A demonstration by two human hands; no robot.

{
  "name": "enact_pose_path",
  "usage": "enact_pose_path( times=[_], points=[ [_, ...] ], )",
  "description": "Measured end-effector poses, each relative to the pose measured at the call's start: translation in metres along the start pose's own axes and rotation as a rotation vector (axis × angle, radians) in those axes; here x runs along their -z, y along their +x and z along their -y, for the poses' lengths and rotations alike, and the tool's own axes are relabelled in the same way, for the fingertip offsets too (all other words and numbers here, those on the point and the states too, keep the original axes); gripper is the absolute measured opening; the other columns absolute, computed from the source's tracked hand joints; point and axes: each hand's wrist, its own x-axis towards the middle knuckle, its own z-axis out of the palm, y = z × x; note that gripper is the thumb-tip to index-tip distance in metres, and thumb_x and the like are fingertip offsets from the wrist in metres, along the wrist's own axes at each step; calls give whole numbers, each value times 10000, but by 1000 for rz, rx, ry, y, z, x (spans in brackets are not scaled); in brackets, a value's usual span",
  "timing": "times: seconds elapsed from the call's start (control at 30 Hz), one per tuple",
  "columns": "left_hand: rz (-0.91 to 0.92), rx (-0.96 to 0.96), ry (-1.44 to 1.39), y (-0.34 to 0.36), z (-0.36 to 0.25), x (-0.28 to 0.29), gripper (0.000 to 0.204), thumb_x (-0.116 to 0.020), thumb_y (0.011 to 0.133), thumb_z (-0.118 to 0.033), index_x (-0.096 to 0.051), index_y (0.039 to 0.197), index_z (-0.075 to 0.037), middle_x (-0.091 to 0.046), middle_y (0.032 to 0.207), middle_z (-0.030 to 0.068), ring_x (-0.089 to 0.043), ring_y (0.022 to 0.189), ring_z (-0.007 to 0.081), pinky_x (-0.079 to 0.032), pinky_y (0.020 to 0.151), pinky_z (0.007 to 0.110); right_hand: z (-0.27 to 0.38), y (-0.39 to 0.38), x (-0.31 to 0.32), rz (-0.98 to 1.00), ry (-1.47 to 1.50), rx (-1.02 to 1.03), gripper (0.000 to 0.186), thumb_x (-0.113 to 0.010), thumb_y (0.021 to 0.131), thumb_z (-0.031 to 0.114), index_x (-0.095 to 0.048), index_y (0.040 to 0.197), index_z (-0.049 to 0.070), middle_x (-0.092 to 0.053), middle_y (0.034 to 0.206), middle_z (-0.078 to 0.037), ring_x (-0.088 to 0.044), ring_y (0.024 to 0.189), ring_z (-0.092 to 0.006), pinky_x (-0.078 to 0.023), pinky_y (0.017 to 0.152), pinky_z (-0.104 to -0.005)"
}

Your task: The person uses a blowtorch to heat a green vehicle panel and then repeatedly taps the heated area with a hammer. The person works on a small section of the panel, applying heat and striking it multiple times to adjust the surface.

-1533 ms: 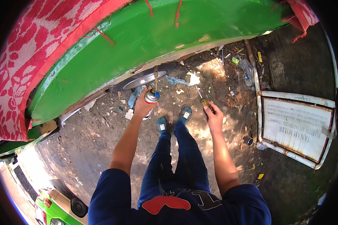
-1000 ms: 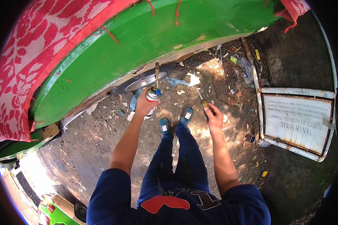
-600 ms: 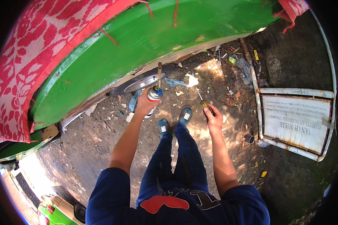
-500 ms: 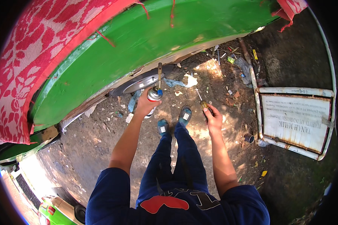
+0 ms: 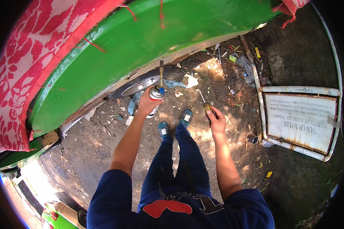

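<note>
My left hand [image 5: 146, 103] is wrapped round a gas canister fitted with a blow torch [image 5: 161, 78], whose metal nozzle points away from me toward the green car body. No flame shows at the nozzle. In my right hand [image 5: 217, 121] is a screwdriver [image 5: 206, 108] with a yellowish handle and a thin shaft pointing forward and a little left. The two tools are held apart above the dirt ground. Ahead of both hands stretches the green car body panel [image 5: 141, 42], with a car wheel [image 5: 141, 84] beneath it, beyond the torch.
A red patterned cloth [image 5: 30, 65] drapes over the car at the left. On the right a white sign in a rusty metal frame [image 5: 300, 89] lies low. Scraps, a plastic bag [image 5: 246, 68] and a dark can [image 5: 252, 139] litter the dirt. My sandalled feet [image 5: 186, 117] stand below.
The view has shifted slightly, so the car panel and cloth sit a little further left and up. Both hands keep their grips and have barely moved.
</note>
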Motion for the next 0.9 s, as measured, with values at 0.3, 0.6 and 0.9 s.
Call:
enact_pose_path(
  times=[0.3,0.6,0.9],
  points=[
    [-47,-43,80,6,-13,-13,759,-873,629,-198,-524,1279,-19,-678,1076,96,-643,984,181,-501,895,320,8,7,10,-18,-32,6,264,-713,894,135,-687,1134,27,-605,731,53,-445,540,-17,-333,475,-199],
    [-7,-38,8,14,-18,-21,825,-880,633,-188,-481,1333,-9,-657,1100,85,-620,998,160,-489,905,313,27,8,14,-20,-74,7,273,-708,894,147,-689,1140,30,-614,752,52,-448,562,-20,-339,496,-205],
    [-21,-35,56,17,-16,-24,794,-882,633,-210,-506,1304,-11,-667,1116,116,-639,1017,195,-497,914,324,41,17,3,20,-52,29,287,-717,883,148,-686,1135,14,-585,715,54,-431,539,-24,-321,486,-212]
  ],
)
